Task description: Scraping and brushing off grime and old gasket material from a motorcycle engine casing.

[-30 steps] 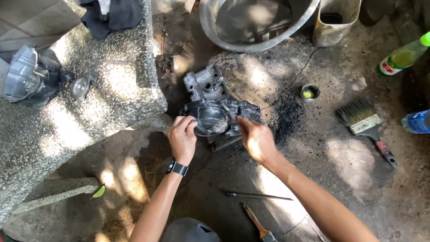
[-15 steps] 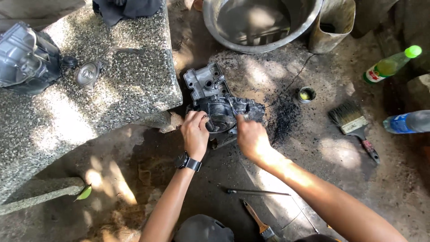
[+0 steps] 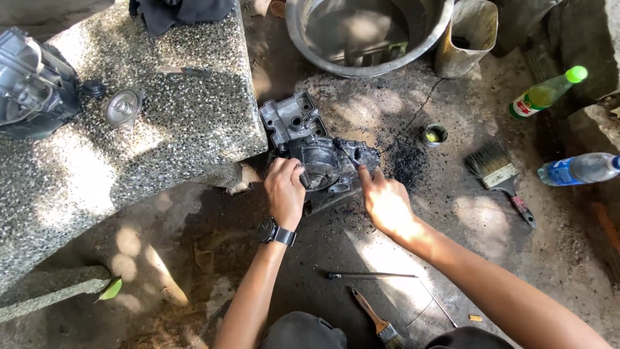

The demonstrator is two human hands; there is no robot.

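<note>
A dirty grey engine casing (image 3: 314, 147) lies on the ground against the corner of a stone bench. My left hand (image 3: 284, 189), with a black watch on its wrist, grips the casing's near left edge. My right hand (image 3: 386, 204) is at the casing's near right side and holds a thin dark pointed tool (image 3: 347, 155). The tool's tip rests on the casing's dark middle part. Black grime lies scattered on the ground around the casing.
On the speckled stone bench (image 3: 181, 148) at left sit another engine part (image 3: 32, 84) and a round metal piece (image 3: 123, 106). A metal basin (image 3: 361, 39), a tin can (image 3: 466, 35), a small cap (image 3: 434, 134), a brush (image 3: 500, 173), two bottles (image 3: 546, 94) and a rod (image 3: 371, 276) lie around.
My right hand has drawn back slightly to the casing's right side, with the thin tool now pointing into it. My left hand stays on the casing. The view has shifted a little.
</note>
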